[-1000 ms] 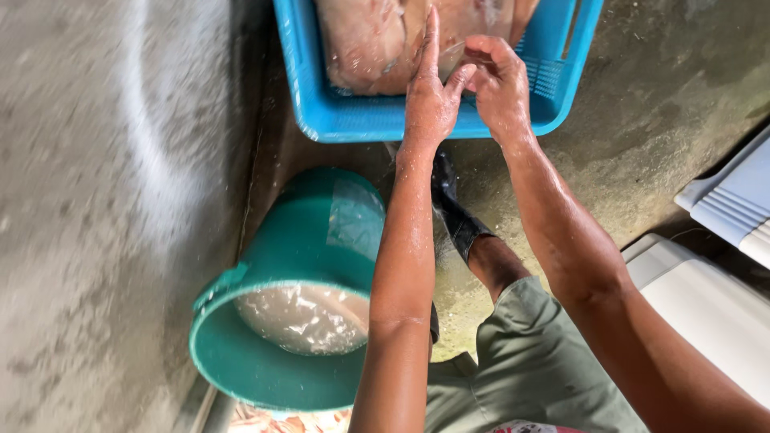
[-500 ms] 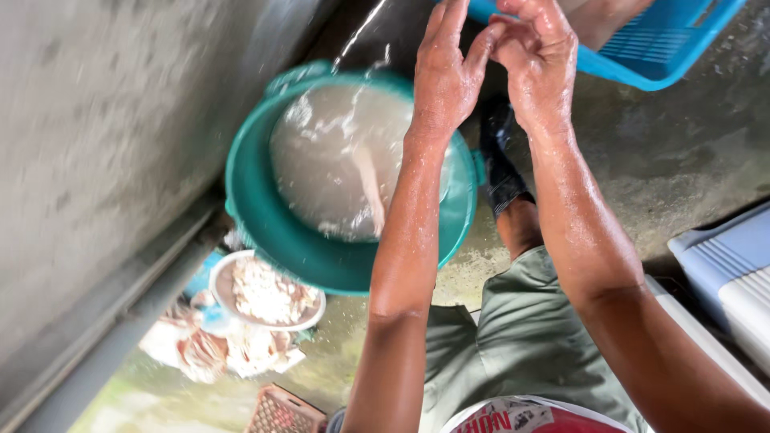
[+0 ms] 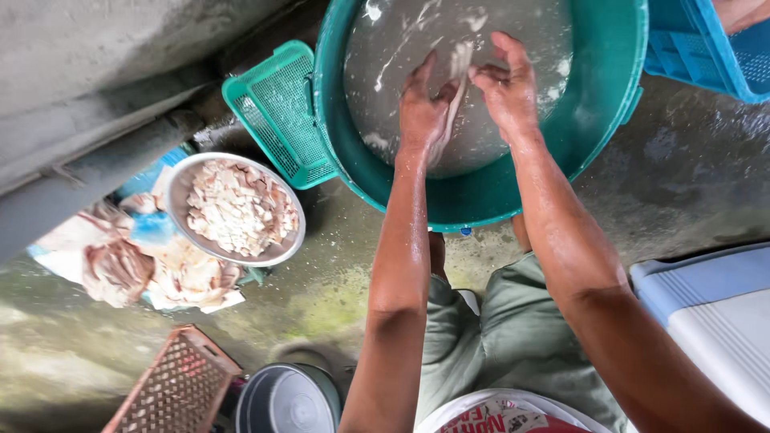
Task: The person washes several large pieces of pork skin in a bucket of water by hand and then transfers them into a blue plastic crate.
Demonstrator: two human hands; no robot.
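Left hand (image 3: pixel 423 108): fingers loosely curled, holding nothing – wet, just above the cloudy water.
Right hand (image 3: pixel 505 87): fingers spread and empty, just beside the left.
Green basin (image 3: pixel 597 120): on the concrete floor, against the person's knees.
Nearby: green basket (image 3: pixel 277 112) touching the basin's left rim – metal bowl of pale pieces (image 3: pixel 234 210) further left.

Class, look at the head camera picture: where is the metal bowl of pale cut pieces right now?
The metal bowl sits on the ground at the left, just below the green mesh basket and left of the big green tub where both hands are.
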